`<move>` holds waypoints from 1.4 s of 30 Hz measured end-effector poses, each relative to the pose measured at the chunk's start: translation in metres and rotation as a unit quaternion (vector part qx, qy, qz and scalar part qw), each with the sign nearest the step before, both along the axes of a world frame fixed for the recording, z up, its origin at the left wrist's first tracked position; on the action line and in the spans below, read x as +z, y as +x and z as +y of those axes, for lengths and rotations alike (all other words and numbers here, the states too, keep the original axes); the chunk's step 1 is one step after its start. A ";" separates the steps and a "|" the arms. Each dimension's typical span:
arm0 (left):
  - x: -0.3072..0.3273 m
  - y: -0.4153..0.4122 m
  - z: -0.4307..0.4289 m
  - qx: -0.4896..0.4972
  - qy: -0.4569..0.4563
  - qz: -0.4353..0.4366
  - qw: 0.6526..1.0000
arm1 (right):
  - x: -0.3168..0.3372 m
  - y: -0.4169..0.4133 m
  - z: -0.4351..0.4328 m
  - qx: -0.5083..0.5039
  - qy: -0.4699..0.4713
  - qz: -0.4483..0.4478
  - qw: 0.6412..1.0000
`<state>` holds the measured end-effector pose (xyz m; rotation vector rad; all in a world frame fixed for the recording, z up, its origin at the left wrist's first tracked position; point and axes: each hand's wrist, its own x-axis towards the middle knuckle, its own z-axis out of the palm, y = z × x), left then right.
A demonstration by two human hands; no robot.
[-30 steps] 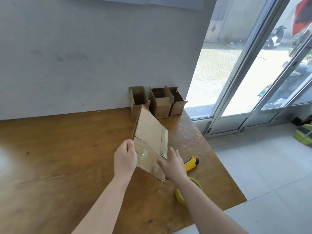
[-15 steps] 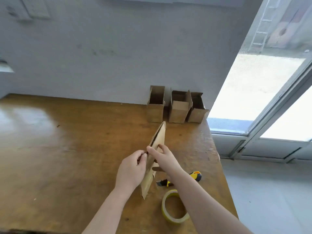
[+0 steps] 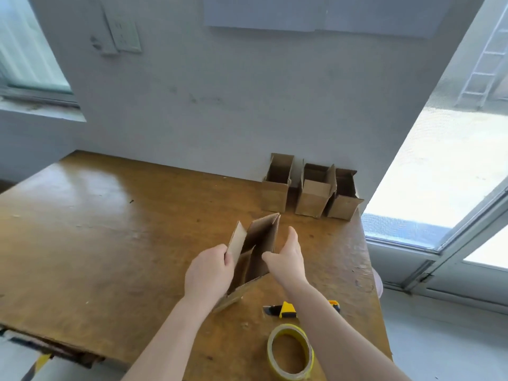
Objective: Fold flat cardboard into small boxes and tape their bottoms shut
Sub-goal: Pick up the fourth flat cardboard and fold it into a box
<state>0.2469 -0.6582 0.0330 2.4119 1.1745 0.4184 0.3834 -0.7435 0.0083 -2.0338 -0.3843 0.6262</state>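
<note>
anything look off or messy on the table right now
Nothing stands out. Three finished boxes stand upright by the wall, and the tape roll and utility knife lie flat near the edge.

I see a plain workroom. A worn brown wooden worktable (image 3: 110,229) meets a bare grey wall (image 3: 247,105). Glazed sliding doors (image 3: 467,243) open outdoors.

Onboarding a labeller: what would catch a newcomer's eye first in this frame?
Mid-table, the left hand and right hand spread a half-opened cardboard box. Three folded boxes stand in a row at the wall, at the wooden table's far right corner. A yellow tape roll and a utility knife lie near the front edge.
</note>
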 end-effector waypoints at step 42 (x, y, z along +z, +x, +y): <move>-0.047 -0.051 0.065 0.082 -0.410 -0.279 0.865 | -0.001 -0.005 0.045 0.200 -0.125 -0.090 0.967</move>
